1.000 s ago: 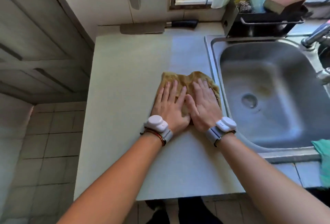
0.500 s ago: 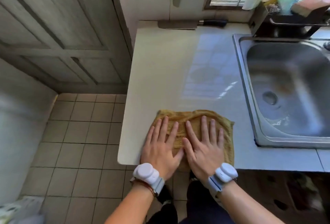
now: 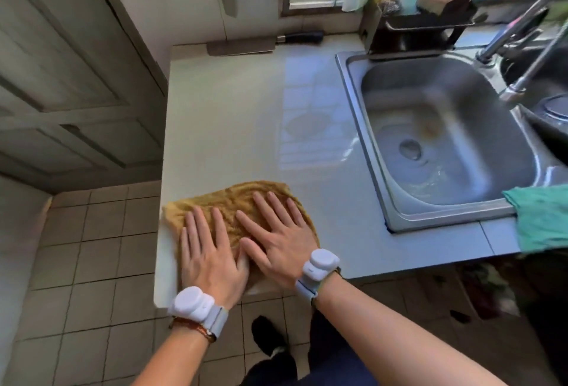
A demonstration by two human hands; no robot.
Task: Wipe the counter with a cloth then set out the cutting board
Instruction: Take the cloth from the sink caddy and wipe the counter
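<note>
I stand at a white counter in a small kitchen with a tiled floor. My left hand lies flat on a brown cloth, fingers stretched out and a little apart. My right hand lies flat right beside it, and my two thumbs touch. Neither hand grabs the cloth; both just press down on it. The cloth sits at the counter's front left corner, far from the sink, and its left edge reaches the side edge of the counter. I wear a white band on my left wrist and one more white band on my right wrist. A big knife lies at the back of the counter by the wall, left of the sink. A green rag hangs over the sink's front right corner. A black rack stands behind the sink.
</note>
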